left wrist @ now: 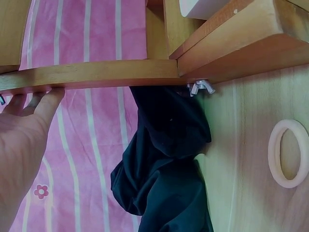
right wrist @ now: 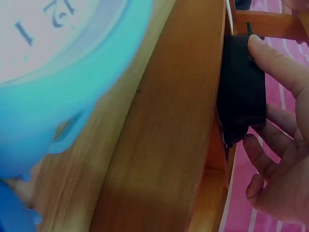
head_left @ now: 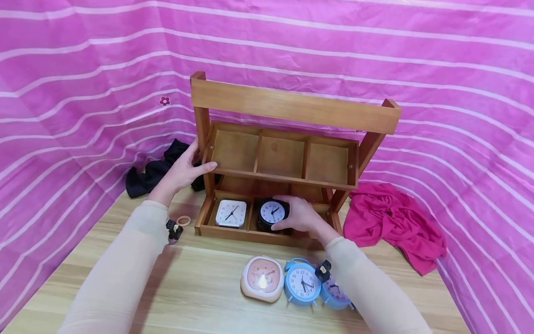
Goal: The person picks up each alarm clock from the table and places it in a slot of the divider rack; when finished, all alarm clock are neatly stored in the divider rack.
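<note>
Steadying the rack (head_left: 295,105), apparently, your left hand (head_left: 185,170) grips its left side, thumb near; your right hand (head_left: 302,214) pinches the black clock (head_left: 270,212), likely for control.

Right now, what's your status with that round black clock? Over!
Left hand gripping brown wooden rack. Right hand holding round black clock at lower middle compartment. White square clock to its left; nothing visibly blocking.

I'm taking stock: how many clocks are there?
5: white clock in lower tier; black clock in right hand; pink clock, blue clock, partly hidden purple-faced clock on the table.
</note>
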The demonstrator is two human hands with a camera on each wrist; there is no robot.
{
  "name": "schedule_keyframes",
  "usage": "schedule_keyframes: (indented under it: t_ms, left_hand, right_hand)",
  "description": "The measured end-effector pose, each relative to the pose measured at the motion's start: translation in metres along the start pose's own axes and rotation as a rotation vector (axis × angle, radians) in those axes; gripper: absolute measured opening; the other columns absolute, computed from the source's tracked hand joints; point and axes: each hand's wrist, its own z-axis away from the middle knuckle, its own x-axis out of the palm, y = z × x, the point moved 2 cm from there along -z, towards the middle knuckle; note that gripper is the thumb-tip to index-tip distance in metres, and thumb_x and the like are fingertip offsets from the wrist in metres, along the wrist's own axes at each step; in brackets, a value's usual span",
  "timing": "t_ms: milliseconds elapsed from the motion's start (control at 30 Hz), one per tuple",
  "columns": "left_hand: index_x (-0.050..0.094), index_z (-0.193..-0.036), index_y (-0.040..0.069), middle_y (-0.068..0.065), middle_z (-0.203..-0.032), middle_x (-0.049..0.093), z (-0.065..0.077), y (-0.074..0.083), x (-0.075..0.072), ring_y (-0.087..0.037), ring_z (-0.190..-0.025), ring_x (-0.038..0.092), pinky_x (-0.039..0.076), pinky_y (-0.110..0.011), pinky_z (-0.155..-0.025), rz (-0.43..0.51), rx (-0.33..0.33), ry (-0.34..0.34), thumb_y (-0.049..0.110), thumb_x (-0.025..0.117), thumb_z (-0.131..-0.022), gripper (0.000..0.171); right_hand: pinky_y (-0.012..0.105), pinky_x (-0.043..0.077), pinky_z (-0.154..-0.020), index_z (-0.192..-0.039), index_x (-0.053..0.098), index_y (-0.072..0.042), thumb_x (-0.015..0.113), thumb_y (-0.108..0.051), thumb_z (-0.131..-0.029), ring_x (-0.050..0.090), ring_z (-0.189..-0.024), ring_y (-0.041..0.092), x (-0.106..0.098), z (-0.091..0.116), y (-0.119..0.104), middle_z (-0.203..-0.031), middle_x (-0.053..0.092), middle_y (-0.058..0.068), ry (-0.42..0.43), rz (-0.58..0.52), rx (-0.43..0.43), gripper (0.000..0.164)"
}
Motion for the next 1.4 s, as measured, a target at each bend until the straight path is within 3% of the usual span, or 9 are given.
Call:
schedule_keyframes:
  t_ms: [400,600,1000,1200,1333,1400]
  left_hand:
    - [0.013,-0.168,0.038,-0.007,-0.170,0.029,0.000,0.002,0.001,-0.035,-0.151,0.034,0.027,-0.056,-0.122,0.009,-0.007,-0.004,0.009,0.073,-0.098,0.097]
    - [0.013,-0.168,0.038,-0.007,-0.170,0.030,0.000,0.001,0.000,-0.035,-0.150,0.035,0.027,-0.056,-0.122,0.006,-0.005,-0.001,0.010,0.073,-0.098,0.096]
    - [0.013,-0.168,0.039,-0.006,-0.170,0.028,0.001,0.000,-0.001,-0.036,-0.151,0.033,0.026,-0.056,-0.123,-0.009,-0.013,0.001,0.012,0.074,-0.098,0.096]
    - [0.014,-0.168,0.038,-0.007,-0.170,0.029,0.001,-0.002,0.000,-0.034,-0.151,0.034,0.026,-0.056,-0.122,0.006,-0.016,0.003,0.011,0.073,-0.098,0.095]
    - [0.015,-0.168,0.038,-0.006,-0.170,0.029,0.000,-0.001,0.001,-0.032,-0.150,0.034,0.027,-0.055,-0.122,0.008,-0.013,0.001,0.011,0.073,-0.098,0.095]
    - [0.014,-0.168,0.037,-0.007,-0.170,0.029,0.000,0.000,0.001,-0.033,-0.150,0.034,0.027,-0.055,-0.122,0.008,-0.012,0.002,0.011,0.073,-0.098,0.095]
  right_hand:
    - [0.055,0.043,-0.113,-0.146,0.063,-0.020,0.097,-0.034,-0.073,0.056,-0.133,0.030,0.007,-0.004,0.004,-0.147,0.061,0.007,-0.084,0.037,-0.001,0.082]
    - [0.056,0.041,-0.113,-0.143,0.067,-0.029,0.092,-0.032,-0.080,0.052,-0.134,0.030,0.011,-0.008,0.008,-0.147,0.061,0.007,-0.135,0.030,0.045,0.068]
    - [0.062,0.029,-0.117,-0.142,0.067,-0.033,0.089,-0.032,-0.085,0.047,-0.138,0.031,0.013,-0.008,0.008,-0.150,0.059,0.006,-0.152,0.059,0.073,0.062]
    - [0.068,0.023,-0.118,-0.148,0.062,-0.028,0.083,-0.040,-0.089,0.042,-0.142,0.035,0.010,-0.002,0.006,-0.152,0.056,0.006,-0.155,0.130,-0.024,0.064]
    - [0.074,0.024,-0.114,-0.153,0.056,-0.024,0.079,-0.052,-0.090,0.039,-0.144,0.039,0.003,0.015,-0.001,-0.157,0.052,0.006,-0.115,0.132,-0.111,0.073]
    - [0.072,0.028,-0.110,-0.154,0.054,-0.024,0.079,-0.057,-0.088,0.041,-0.140,0.038,0.000,0.028,-0.008,-0.157,0.051,0.006,-0.087,0.115,-0.150,0.078]
